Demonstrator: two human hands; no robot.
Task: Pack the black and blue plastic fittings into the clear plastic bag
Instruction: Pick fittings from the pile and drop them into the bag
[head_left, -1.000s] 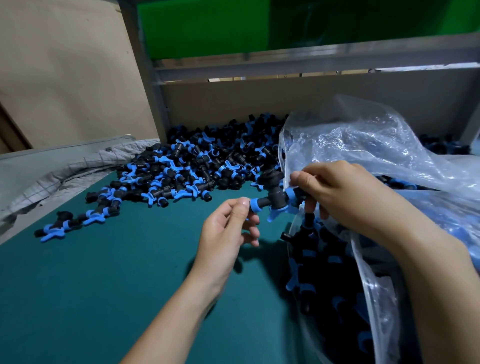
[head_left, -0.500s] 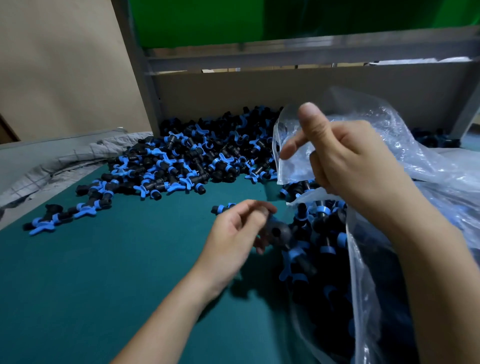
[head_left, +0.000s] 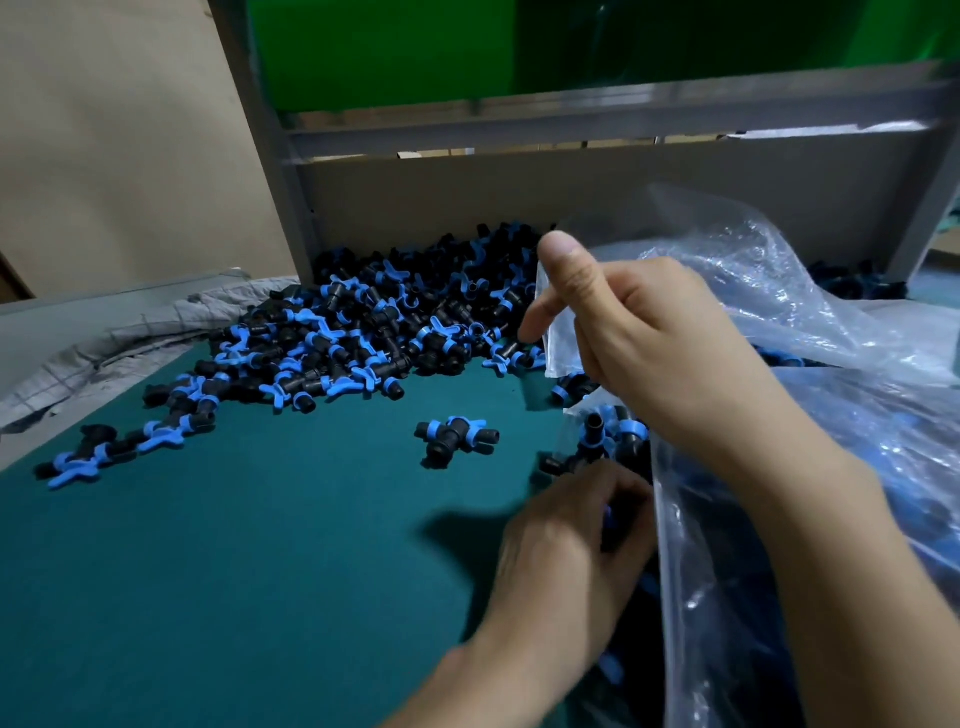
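Note:
A big pile of black and blue fittings (head_left: 363, 332) lies at the back of the green mat (head_left: 234, 571). One fitting (head_left: 457, 435) lies alone mid-mat. The clear plastic bag (head_left: 810, 332) lies on the right with several fittings (head_left: 618, 431) showing at its mouth. My right hand (head_left: 654, 353) pinches the bag's upper edge and holds it up, thumb pointing upward. My left hand (head_left: 571, 561) is at the bag's mouth, fingers curled round a dark fitting with a blue part that is mostly hidden.
A crumpled grey cloth (head_left: 130, 332) lies along the mat's left edge. A cardboard wall (head_left: 519, 197) and a grey metal frame (head_left: 270, 156) close the back. A trail of fittings (head_left: 114, 447) runs toward the front left.
My right hand let go of the fitting and lifted the bag's edge. My left hand took the fitting and moved down and right to the bag's mouth. One fitting now lies alone mid-mat.

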